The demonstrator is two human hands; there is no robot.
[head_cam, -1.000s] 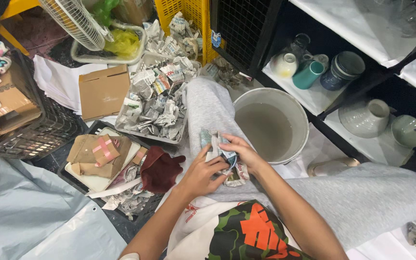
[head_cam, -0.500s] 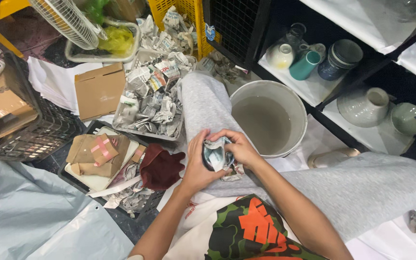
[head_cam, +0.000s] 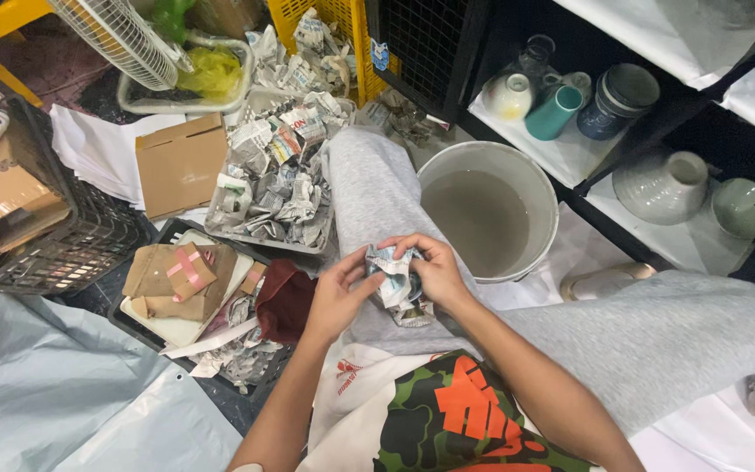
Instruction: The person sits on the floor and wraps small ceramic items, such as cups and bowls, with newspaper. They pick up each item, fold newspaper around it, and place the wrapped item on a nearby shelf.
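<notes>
Both my hands work a small bundle wrapped in crumpled newspaper [head_cam: 392, 281] over my grey-trousered left knee [head_cam: 369, 205]. My right hand [head_cam: 434, 269] cups the bundle from the right, fingers curled over its top. My left hand [head_cam: 335, 295] pinches the paper at its left edge. What is inside the wrapping is hidden. Loose newspaper hangs below the bundle onto my leg.
A grey bucket of murky water [head_cam: 486, 210] stands just beyond my hands. A tray of crumpled newspaper [head_cam: 273, 179] lies to the left, a dark red cloth [head_cam: 283, 300] and cardboard scraps [head_cam: 178, 271] beside it. Shelves with ceramic cups and pots [head_cam: 661, 188] are at right.
The bundle has turned in my hands and been lifted slightly off the knee. My left hand has slid from covering it to pinching its left edge.
</notes>
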